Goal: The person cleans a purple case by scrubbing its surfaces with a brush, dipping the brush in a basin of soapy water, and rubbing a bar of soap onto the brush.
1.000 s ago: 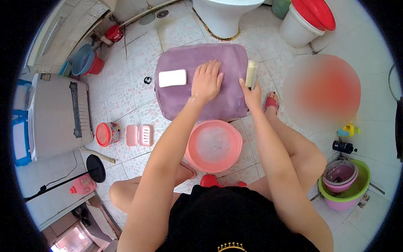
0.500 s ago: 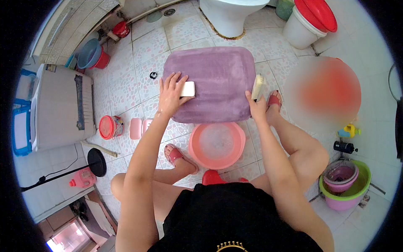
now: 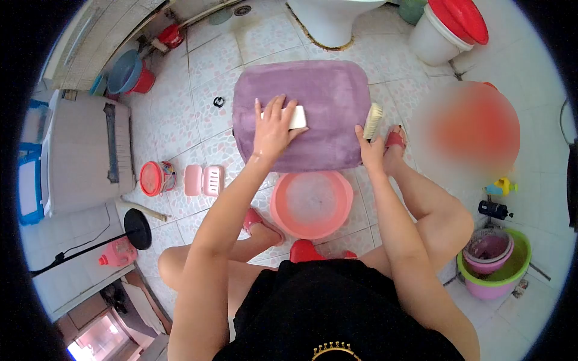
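Observation:
A purple plush cushion or padded cover (image 3: pixel 325 90) lies flat in front of me, above a pink basin (image 3: pixel 280 210) of cloudy water. My left hand (image 3: pixel 276 127) grips a white bar of soap (image 3: pixel 298 117) and presses it on the left-middle of the purple fabric. At the right edge of the fabric, my right hand (image 3: pixel 372 150) is closed round the handle of a scrubbing brush (image 3: pixel 374 117) with pale bristles pointing up and outward. An open pink soap dish (image 3: pixel 203 180) sits on the floor to the left.
A small red-lidded bucket (image 3: pixel 153 178) stands left of the soap dish. At the right are nested basins (image 3: pixel 494 259) and a blurred red round shape (image 3: pixel 469 132). A white toilet (image 3: pixel 331 24) and a white bucket with red lid (image 3: pixel 442 36) are at the back.
My left hand has slid the soap to the right and slightly up across the purple fabric. My right hand stays at the right edge with the brush, which has turned slightly.

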Demonstrator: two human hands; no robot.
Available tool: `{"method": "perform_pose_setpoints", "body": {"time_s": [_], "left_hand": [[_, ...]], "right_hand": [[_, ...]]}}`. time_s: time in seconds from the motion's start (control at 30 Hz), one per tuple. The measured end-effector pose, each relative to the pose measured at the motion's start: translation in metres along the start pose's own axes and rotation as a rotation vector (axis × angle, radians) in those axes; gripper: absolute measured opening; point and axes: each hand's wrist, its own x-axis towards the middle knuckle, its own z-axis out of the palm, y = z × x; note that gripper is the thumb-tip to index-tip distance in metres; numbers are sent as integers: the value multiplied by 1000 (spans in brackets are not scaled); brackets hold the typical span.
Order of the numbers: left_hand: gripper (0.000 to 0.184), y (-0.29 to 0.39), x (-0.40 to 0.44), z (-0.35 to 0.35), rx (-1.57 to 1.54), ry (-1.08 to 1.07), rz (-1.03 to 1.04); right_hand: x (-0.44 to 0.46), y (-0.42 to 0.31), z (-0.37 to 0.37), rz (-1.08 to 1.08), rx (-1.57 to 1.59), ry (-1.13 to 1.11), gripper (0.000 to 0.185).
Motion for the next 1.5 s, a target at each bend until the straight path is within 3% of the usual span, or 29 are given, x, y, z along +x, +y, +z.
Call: {"method": "perform_pose_setpoints", "body": {"time_s": [0.2, 0.33, 0.47, 0.57, 0.67, 0.7, 0.8, 0.87, 0.93, 1.13, 1.37, 1.5], "left_hand": [[72, 26, 11, 11, 4, -21, 33], [72, 56, 18, 23, -34, -50, 160], [56, 62, 23, 27, -24, 17, 206], [37, 61, 27, 18, -416, -23, -8], [18, 97, 29, -12, -976, -150, -498], [18, 95, 30, -1, -1553, -430, -713], [23, 83, 17, 22, -2316, -811, -952], [19, 70, 8, 36, -2543, -877, -1168], [15, 65, 6, 38, -2625, -969, -1197], [12, 44, -11, 25, -2449, -902, -1226], [13, -4, -71, 22, -2500, -869, -1223], [15, 3, -95, -7, -1794, -643, -1230]], "right_hand": [[2, 5, 4, -25, 49, 10, 51], [-2, -3, 2, -46, 51, 12, 53], [6, 19, 2, -34, 48, -35, 54], [4, 15, 3, -7, 48, -26, 55], [2, 7, 2, 14, 52, -25, 54], [1, 2, 0, 31, 63, -35, 53], [2, 3, 0, 48, 30, -52, 50], [2, 1, -4, 44, 10, -46, 48], [-3, -6, -4, 35, 20, -49, 47], [-1, 5, 0, 34, 72, -20, 54], [0, 1, -1, -1, 32, -20, 59], [1, -5, -6, -4, -23, 19, 53]]}}
